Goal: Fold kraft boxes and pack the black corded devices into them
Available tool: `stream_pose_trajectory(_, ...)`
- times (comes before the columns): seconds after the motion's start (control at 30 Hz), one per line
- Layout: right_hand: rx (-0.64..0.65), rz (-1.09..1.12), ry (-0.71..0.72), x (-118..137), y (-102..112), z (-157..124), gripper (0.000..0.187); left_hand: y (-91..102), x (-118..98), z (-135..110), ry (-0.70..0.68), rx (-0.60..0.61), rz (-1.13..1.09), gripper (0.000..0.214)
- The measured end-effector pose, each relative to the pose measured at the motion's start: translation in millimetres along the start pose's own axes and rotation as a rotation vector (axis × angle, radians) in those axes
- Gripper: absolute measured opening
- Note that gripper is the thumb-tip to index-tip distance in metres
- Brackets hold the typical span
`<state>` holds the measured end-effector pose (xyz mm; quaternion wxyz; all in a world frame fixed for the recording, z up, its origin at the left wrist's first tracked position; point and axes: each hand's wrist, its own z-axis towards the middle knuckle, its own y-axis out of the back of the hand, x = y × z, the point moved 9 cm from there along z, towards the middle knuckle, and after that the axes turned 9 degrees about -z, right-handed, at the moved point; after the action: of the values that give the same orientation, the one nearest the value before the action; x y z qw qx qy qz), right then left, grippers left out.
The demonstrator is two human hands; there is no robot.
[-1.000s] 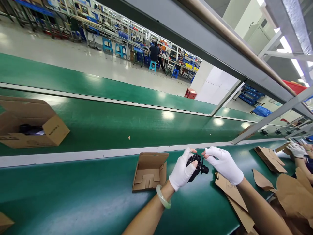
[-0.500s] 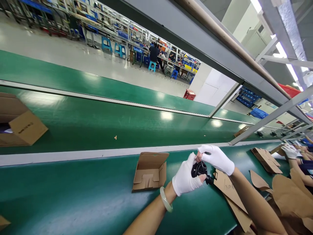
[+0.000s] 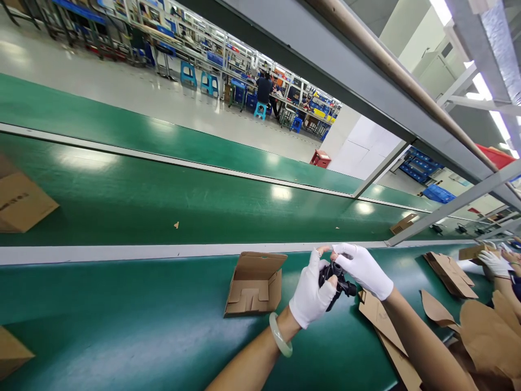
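Observation:
My left hand (image 3: 312, 293), in a white glove with bare fingertips, grips a black plastic part (image 3: 337, 279) with a short cylindrical end pointing right. My right hand (image 3: 364, 270), gloved the same way, has its thumb and index finger pinched at the top of that part. Whatever is between those fingertips is too small to make out. Just left of my hands, an open cardboard box (image 3: 253, 296) stands on the green worktop (image 3: 154, 326), its lid raised and its inside facing me.
Flattened cartons (image 3: 386, 326) lie under my right forearm, with another cardboard stack (image 3: 450, 274) beyond. Brown paper sheets (image 3: 488, 331) fill the lower right. A co-worker's gloved hand (image 3: 494, 263) is at far right. Behind the worktop, a green conveyor belt (image 3: 228, 209) carries a carton (image 3: 24, 203). A metal post (image 3: 443, 209) rises nearby.
The black part has turned in my left hand, and its cylindrical end shows more. My right fingertips have shifted slightly along its top. The belt's carton has slid left.

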<state>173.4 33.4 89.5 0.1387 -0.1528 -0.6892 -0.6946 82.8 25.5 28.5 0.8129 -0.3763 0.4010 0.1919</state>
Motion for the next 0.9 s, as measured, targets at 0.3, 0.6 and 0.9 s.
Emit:
stream_pose_trajectory(0.3, 0.072, 0.091, 0.069, 0, -1, -14, 0.03, 3.1, -14, 2, -0.065, -0.026, 0.037, 0.032)
stream_pose_trajectory(0.6, 0.082, -0.381, 0.076, 19, -7, -34, 0.039, 16.1, -1, -1, 0.003, -0.21, -0.002, 0.029)
stream_pose_trajectory(0.9, 0.056, -0.525, 0.306, 72, -21, -7, 0.019, 47.9, -68, -48, -0.307, -0.625, 0.167, 0.07)
